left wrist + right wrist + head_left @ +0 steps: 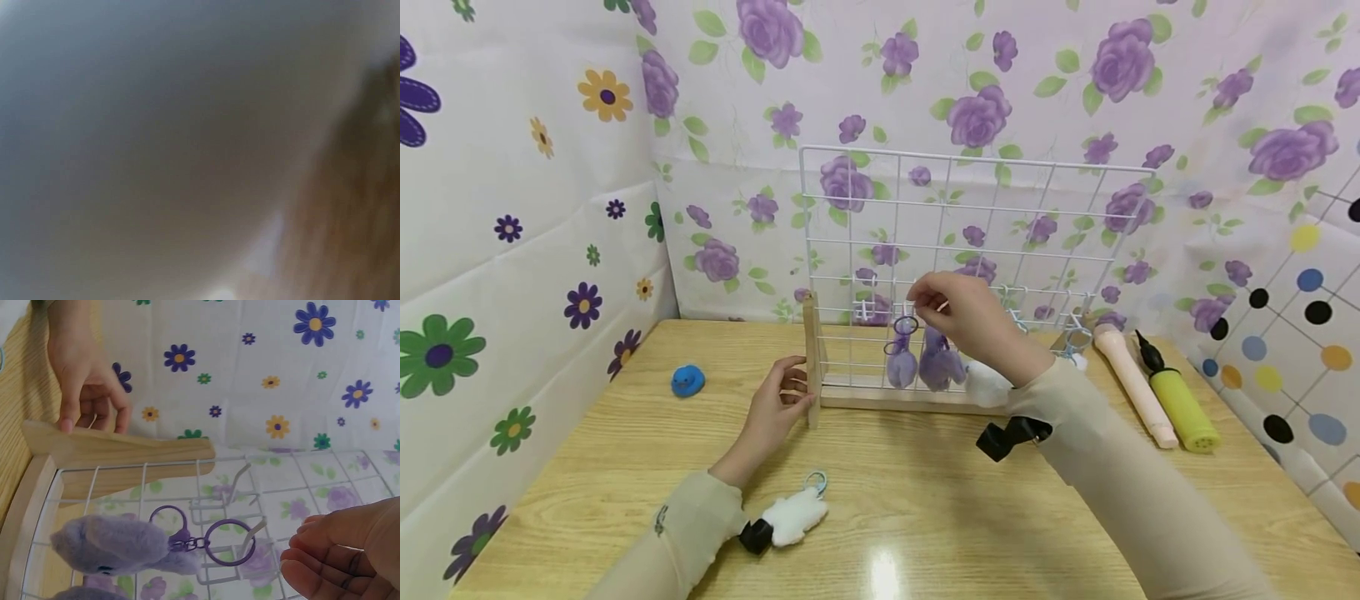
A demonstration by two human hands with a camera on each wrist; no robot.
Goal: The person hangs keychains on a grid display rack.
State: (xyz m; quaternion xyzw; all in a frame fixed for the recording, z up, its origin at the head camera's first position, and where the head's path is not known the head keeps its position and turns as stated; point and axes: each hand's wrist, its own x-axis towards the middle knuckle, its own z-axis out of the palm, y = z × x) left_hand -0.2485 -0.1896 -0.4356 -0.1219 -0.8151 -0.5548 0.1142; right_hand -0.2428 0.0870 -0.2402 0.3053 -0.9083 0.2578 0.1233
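A white wire grid rack [977, 250] stands on a wooden base. At its left end my left hand [778, 396] holds the wooden side support [812, 358] between thumb and fingers. My right hand [966, 317] is by a white hook [255, 530], its bent fingers apart from it and holding nothing. On that hook hangs the purple ring [230, 542] of a purple plush keychain [112, 544]. Beside it hang another purple plush keychain [940, 362] and a white plush [987, 385], partly hidden by my right arm. A pale blur fills most of the left wrist view.
On the table [625, 475], a white plush keychain [796, 515] with a light blue ring lies near my left wrist. A blue toy duck [687, 381] sits at the left. To the right lie a pale pink tube [1135, 383] and a yellow-green hand pump [1183, 404].
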